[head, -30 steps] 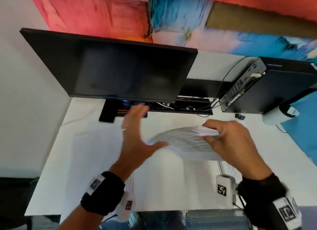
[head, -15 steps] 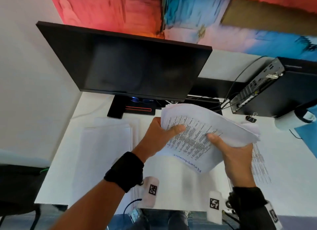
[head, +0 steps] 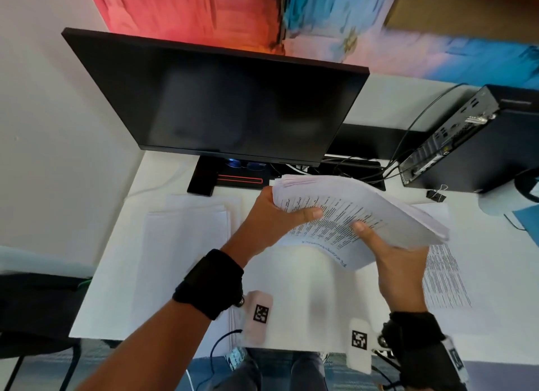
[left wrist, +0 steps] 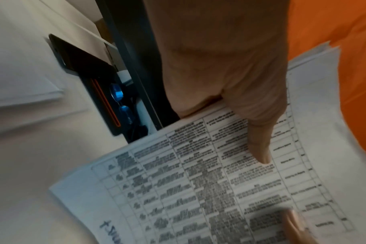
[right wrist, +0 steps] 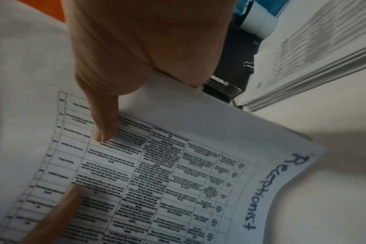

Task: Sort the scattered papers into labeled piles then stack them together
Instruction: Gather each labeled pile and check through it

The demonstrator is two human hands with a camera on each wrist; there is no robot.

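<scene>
The left hand [head: 271, 215] grips the far-left corner of a thick stack of papers [head: 358, 212], thumb on top. The right hand [head: 399, 262] grips its near-right edge, thumb on the printed table. The stack is held above the white bench [head: 116, 274], its top sheet marked "Receptionist". A blank pile [head: 186, 239] lies left, a printed pile [head: 446, 277] right, near a monitor [head: 221, 99].
</scene>
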